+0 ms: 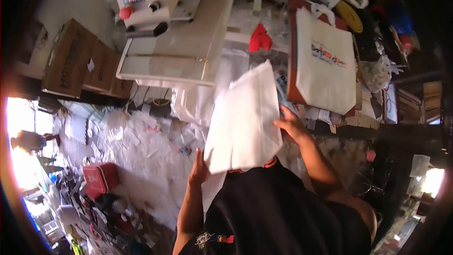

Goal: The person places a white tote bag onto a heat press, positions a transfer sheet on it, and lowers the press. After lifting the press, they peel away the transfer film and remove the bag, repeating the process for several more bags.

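Note:
A plain white cloth bag is held up in front of my body, tilted, with a folded crease near its lower right side. My left hand grips its lower left edge, with part of the fingers hidden behind the cloth. On the right edge, my right hand pinches the bag between thumb and fingers. Beyond that hand, a white tote bag with printed lettering and a handle lies flat on a reddish-brown board.
A machine control box with a lit screen and red button stands above a pale worktable. Red cloth lies ahead. Cardboard boxes stand at left. White scraps cover the floor around a red cooler box.

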Demonstrator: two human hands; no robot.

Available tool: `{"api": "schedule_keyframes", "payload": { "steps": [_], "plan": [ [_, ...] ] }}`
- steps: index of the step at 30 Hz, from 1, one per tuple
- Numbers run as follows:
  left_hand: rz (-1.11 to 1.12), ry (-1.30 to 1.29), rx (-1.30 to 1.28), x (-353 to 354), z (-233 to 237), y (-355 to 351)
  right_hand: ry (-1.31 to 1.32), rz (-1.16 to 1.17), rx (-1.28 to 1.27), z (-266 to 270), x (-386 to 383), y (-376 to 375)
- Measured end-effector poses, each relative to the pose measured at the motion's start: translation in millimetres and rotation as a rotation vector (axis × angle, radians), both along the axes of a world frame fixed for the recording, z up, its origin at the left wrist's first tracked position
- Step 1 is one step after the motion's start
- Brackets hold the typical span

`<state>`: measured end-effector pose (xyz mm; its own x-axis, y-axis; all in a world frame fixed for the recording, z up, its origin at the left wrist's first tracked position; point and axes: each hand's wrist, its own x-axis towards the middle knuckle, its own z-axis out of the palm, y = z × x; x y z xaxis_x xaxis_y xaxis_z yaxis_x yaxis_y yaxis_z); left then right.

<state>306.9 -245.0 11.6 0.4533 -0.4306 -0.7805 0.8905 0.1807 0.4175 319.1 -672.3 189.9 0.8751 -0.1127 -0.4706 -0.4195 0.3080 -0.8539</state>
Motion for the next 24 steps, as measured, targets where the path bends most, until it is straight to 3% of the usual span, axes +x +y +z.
{"api": "schedule_keyframes", "payload": {
  "steps": [1, 2, 3, 4, 5, 7, 9, 12, 13, 14, 15, 16, 18, 20, 21, 22, 23, 24],
  "plan": [
    [-0.006, -0.086, -0.014, 16, 64, -30, 0.077, 0.060, -0.178, 38, -10, -7],
    [-0.009, -0.171, -0.028, 35, 134, -62, 0.043, 0.024, -0.153, 58, -21, -16],
    [-0.240, -0.390, 0.350, 48, 126, -53, 0.011, -0.017, -0.127, 75, -34, -26],
    [-0.217, -0.618, 0.184, 61, 139, -54, -0.035, -0.024, -0.181, 99, -41, -36],
    [-0.112, -0.530, 0.119, 71, 212, -71, -0.079, -0.033, -0.236, 121, -47, -46],
    [-0.110, -0.889, 0.285, 96, 268, -82, -0.211, -0.135, -0.154, 144, -53, -67],
    [-0.150, -1.149, 0.360, 130, 341, -127, -0.215, -0.013, -0.278, 171, -40, -110],
    [-0.156, -1.539, 0.617, 211, 398, -194, -0.427, -0.149, -0.129, 206, 15, -176],
    [-0.236, -1.597, 0.758, 236, 436, -221, -0.494, -0.186, -0.176, 228, 35, -205],
    [-0.116, -1.747, 0.720, 245, 472, -258, -0.550, -0.253, -0.213, 262, 46, -235],
    [0.014, -1.891, 0.673, 244, 506, -288, -0.627, -0.450, -0.447, 306, 41, -253],
    [0.186, -2.117, 1.011, 233, 544, -303, -0.918, -0.576, -0.485, 351, 24, -260],
    [0.518, -2.066, 1.817, 210, 590, -318, -1.427, -0.901, -0.780, 402, -16, -305],
    [0.665, -1.753, 2.224, 189, 588, -339, -1.679, -1.202, -0.997, 411, -56, -296],
    [0.809, -1.818, 2.480, 183, 556, -368, -1.632, -1.165, -1.073, 391, -69, -309],
    [0.811, -2.007, 2.240, 190, 519, -394, -1.585, -1.127, -1.149, 370, -82, -322],
    [0.661, -2.241, 1.693, 205, 468, -431, -1.453, -0.989, -1.221, 325, -69, -343],
    [0.431, -2.303, 1.159, 218, 418, -471, -1.316, -0.851, -1.298, 279, -55, -363]
  ]
}}
